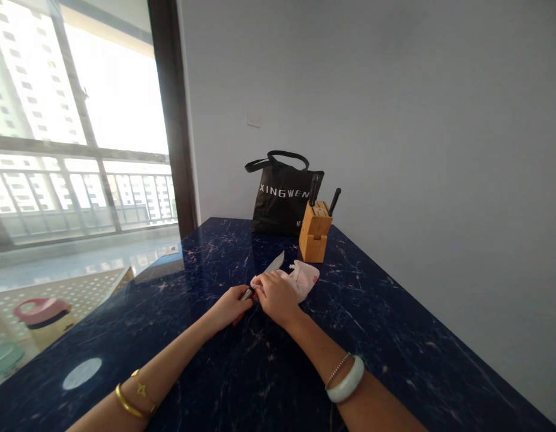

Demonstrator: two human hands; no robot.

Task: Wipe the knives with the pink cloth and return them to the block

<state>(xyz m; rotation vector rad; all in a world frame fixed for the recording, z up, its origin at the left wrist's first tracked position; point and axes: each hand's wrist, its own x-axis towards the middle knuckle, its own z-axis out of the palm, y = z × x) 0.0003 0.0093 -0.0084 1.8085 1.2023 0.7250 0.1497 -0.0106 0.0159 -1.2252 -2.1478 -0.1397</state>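
My left hand (231,305) is closed round the handle of a kitchen knife (274,263), whose blade points away from me over the dark marbled table (394,336). My right hand (278,295) is closed on a pale pink-patterned cloth (304,277) and presses it against the knife near the handle end of the blade. Both hands meet at the middle of the table. Just beyond the cloth stands a wooden knife block (315,235) with two black-handled knives in it.
A black tote bag (280,198) with white lettering stands behind the block against the grey wall. The table's left edge runs beside a large window. A pink-lidded container (42,319) sits on the floor at the lower left.
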